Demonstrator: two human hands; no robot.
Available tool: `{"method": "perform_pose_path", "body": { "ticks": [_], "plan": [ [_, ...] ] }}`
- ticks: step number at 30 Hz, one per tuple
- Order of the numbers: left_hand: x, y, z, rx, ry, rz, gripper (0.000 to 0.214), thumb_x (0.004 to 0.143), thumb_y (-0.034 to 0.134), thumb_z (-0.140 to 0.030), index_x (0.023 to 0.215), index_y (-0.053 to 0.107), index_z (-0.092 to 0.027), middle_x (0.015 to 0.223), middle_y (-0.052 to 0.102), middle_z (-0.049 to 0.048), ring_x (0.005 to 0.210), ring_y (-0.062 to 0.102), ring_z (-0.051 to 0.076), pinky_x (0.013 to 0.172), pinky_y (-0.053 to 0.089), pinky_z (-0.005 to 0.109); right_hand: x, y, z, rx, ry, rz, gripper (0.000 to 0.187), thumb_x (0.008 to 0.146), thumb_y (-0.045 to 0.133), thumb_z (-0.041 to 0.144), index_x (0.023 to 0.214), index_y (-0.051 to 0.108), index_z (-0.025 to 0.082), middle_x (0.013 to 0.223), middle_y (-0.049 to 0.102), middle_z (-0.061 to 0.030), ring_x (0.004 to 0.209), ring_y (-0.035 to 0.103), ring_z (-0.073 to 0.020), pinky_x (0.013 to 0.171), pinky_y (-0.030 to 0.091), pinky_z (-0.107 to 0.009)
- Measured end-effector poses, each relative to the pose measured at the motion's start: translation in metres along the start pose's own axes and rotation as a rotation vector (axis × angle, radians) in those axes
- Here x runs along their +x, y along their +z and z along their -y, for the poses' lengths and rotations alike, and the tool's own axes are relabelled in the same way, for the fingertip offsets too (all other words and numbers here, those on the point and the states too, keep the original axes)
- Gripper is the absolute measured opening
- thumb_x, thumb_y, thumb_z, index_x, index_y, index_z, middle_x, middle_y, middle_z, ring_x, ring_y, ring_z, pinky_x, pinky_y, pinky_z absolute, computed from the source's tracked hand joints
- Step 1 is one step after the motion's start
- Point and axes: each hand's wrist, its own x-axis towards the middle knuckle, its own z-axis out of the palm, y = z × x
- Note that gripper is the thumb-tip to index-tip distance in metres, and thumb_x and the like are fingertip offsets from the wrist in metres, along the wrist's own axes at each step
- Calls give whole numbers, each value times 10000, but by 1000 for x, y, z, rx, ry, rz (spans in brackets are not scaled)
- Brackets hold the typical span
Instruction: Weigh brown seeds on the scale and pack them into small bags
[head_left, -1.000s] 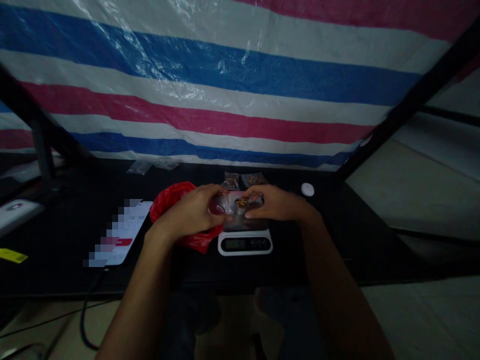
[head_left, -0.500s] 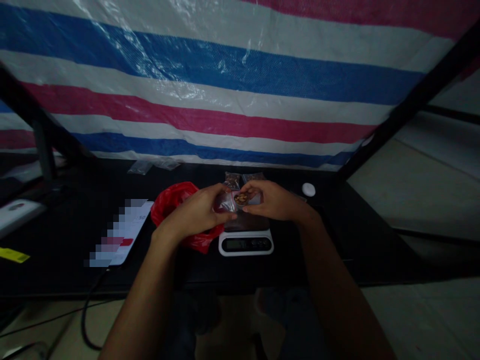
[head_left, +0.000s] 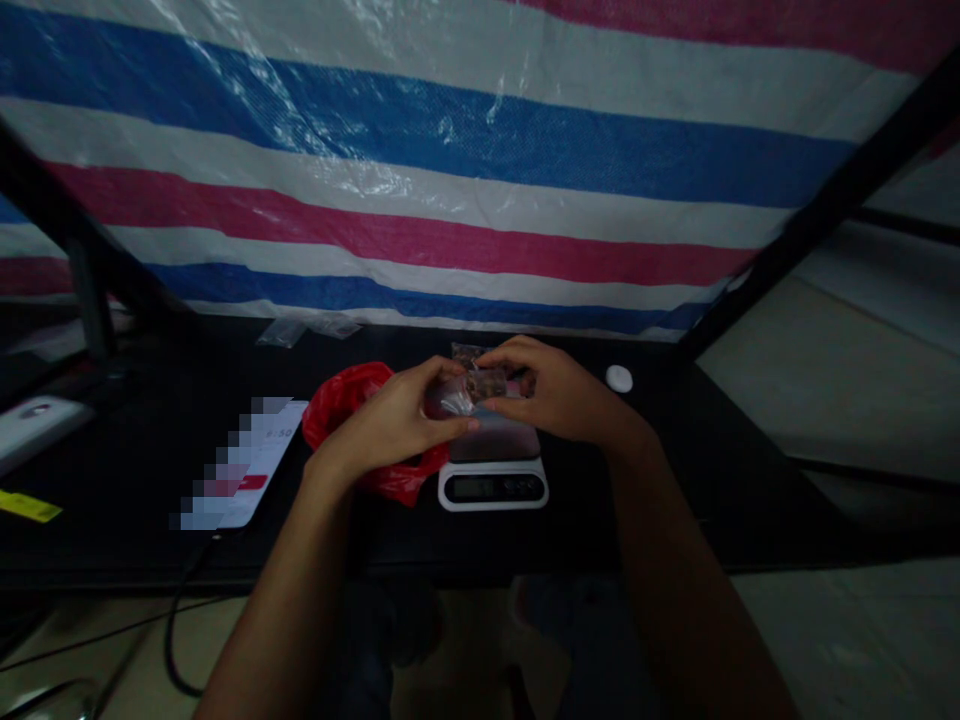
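My left hand [head_left: 397, 412] grips a small clear plastic bag [head_left: 451, 398], its thumb and fingers around the sides. In my right hand [head_left: 561, 392] is a small clear cup [head_left: 491, 384] with brown pieces inside. The cup lies tipped on its side, its left end at the bag's mouth; whether the pieces are inside the bag I cannot tell. Both hands are above a white kitchen scale [head_left: 493, 487] with a metal plate; its display is too dim to read. Just behind them sits a small bag of brown pieces [head_left: 466, 353], partly covered by my right hand.
A red plastic bag [head_left: 339, 398] stands open left of the scale, beside a phone [head_left: 259, 480] with a cable. Flat clear bags [head_left: 282, 332] lie at the back. A round white object [head_left: 619, 378] is to the right. Striped sheeting [head_left: 450, 230] hangs behind the black table.
My right hand has tipped the cup from showing its round, filled opening to lying sideways, opening toward the bag. My left hand has stayed nearly in place.
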Motion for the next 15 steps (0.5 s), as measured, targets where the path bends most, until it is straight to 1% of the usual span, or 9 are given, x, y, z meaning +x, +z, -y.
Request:
{"method": "perform_pose_path", "body": {
  "ticks": [4, 8, 12, 15],
  "plan": [
    [0, -3, -2, -21, 42, -14, 492, 819, 773, -456, 1222, 610, -226, 1210, 707, 53, 1075, 678, 243, 957, 531, 382, 1, -2, 10, 21, -29, -38, 369, 792, 756, 171, 1159, 736, 205, 1128, 724, -74, 952, 665, -203, 827, 540, -352],
    [-1, -5, -5, -57, 61, -19, 484, 819, 774, -453, 1213, 615, -220, 1203, 709, 55, 1068, 680, 239, 957, 535, 379, 1, -4, 17, -6, -67, -73, 391, 788, 757, 153, 1176, 723, 189, 1131, 732, -74, 930, 660, -192, 829, 530, -338],
    [-3, -6, -5, -64, 56, -51, 506, 810, 777, -470, 1216, 616, -213, 1179, 711, 55, 1051, 682, 239, 958, 539, 380, -1, -8, 24, -46, -101, -99, 353, 820, 733, 185, 1172, 715, 203, 1180, 714, -77, 979, 655, -205, 833, 527, -333],
    [-3, -6, -4, -44, 54, -79, 510, 804, 780, -463, 1218, 618, -214, 1174, 712, 58, 1065, 678, 248, 973, 535, 387, -2, -10, 28, -36, -55, -138, 361, 831, 716, 216, 1191, 694, 213, 1201, 700, -83, 1052, 654, -236, 838, 537, -343]
  ]
}}
